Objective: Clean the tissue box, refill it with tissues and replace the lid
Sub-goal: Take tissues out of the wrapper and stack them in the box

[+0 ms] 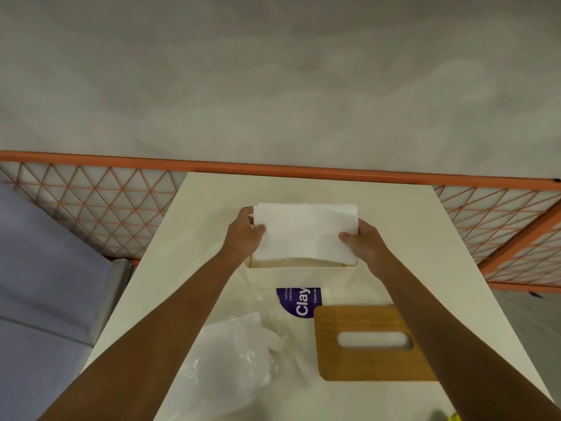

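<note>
A white stack of tissues (305, 230) hangs just above the open cream tissue box (300, 276) on the white table (425, 238). My left hand (244, 233) grips the stack's left end and my right hand (362, 240) grips its right end, thumbs on top. The stack's lower edge overlaps the box's opening, and the inside of the box is hidden behind it. The wooden lid (368, 343), with its oval slot, lies flat on the table to the right, nearer me than the box.
Crumpled clear plastic wrap (239, 357) with a purple label (299, 302) lies on the table in front of the box. An orange lattice railing (91, 202) runs behind the table. A blue surface (39, 268) lies at the left. Something yellow (453, 417) shows at the bottom right.
</note>
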The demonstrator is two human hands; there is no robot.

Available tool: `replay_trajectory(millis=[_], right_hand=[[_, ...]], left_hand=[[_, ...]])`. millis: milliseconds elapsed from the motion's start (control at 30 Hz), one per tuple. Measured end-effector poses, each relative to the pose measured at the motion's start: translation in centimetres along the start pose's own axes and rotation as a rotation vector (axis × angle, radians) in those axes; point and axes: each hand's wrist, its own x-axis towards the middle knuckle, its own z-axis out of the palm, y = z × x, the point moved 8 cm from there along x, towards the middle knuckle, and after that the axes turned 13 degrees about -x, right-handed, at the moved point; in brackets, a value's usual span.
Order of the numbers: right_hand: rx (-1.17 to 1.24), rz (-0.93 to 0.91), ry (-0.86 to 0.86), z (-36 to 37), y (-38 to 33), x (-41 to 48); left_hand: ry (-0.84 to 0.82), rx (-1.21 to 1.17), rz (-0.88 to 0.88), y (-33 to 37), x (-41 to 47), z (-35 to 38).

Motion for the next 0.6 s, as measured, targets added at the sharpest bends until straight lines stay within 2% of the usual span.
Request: replay_trajectory(millis=[200,300,467,600], right_hand=[[-0.336,0.033,-0.017,2.0,1.1,1.8],[-0.442,0.051,-0.079,3.2,1.6,2.3],[-0.586,0.058,-0.115,4.6,1.7,2.7],[-0.673,0.058,-0.108,4.6,1.4,2.6]], left_hand=[[-0.125,0.359,-0.006,-2.6,1.7,1.9],[-0.161,0.493,-0.013,-3.6,2.2,3.0],[-0.206,0.616,-0.057,-4.6,2.8,4.4],[-0.213,0.614,-0.095,-4.8,2.6,4.4]])
